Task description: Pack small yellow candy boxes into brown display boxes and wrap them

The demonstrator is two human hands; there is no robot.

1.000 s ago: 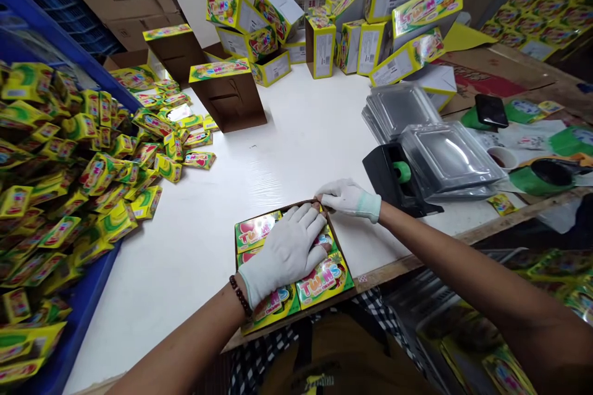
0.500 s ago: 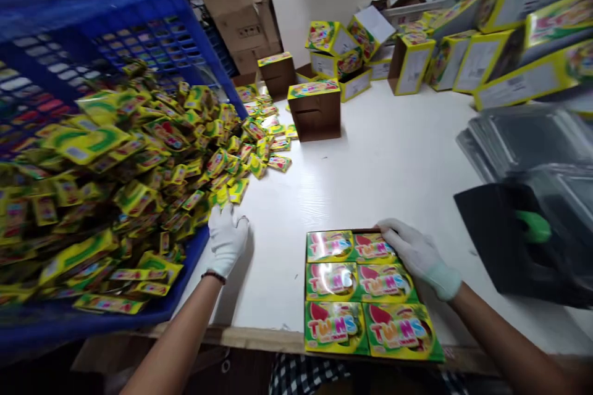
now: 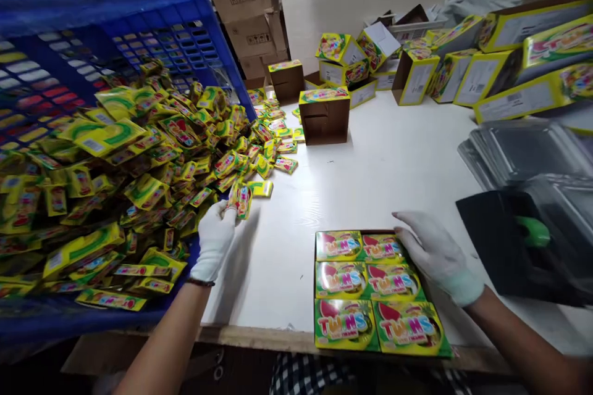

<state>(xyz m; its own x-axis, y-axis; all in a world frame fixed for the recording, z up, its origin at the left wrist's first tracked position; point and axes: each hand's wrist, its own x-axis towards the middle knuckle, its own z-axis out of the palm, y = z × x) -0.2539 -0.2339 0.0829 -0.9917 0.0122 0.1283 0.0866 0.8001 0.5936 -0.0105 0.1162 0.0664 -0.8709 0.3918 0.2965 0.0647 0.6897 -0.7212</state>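
My left hand point(image 3: 214, 242), in a white glove, pinches a small yellow-and-green Twins candy box point(image 3: 241, 200) between thumb and fingers. It is at the blue crate's right side, just above the white table. Beside that piece another small candy box point(image 3: 261, 189) lies on the table. My right hand point(image 3: 433, 253), also gloved, hovers over the far right corner of an open display box point(image 3: 390, 232), fingers stretched and thumb apart. Inside the display box, Twins packs point(image 3: 345, 280) sit in two columns, printed faces up.
A blue crate point(image 3: 222, 31) heaped with small candy boxes fills the left, some spilling onto the table point(image 3: 370, 179). An empty display carton point(image 3: 324, 116) stands at the back; more cartons point(image 3: 417, 77) are piled behind. Clear plastic trays point(image 3: 532, 148) and a black holder point(image 3: 491, 247) lie right.
My left hand has picked up a small candy box and drawn it slightly back. My right hand has come off the display box's corner, fingers more extended. The view has shifted a little.
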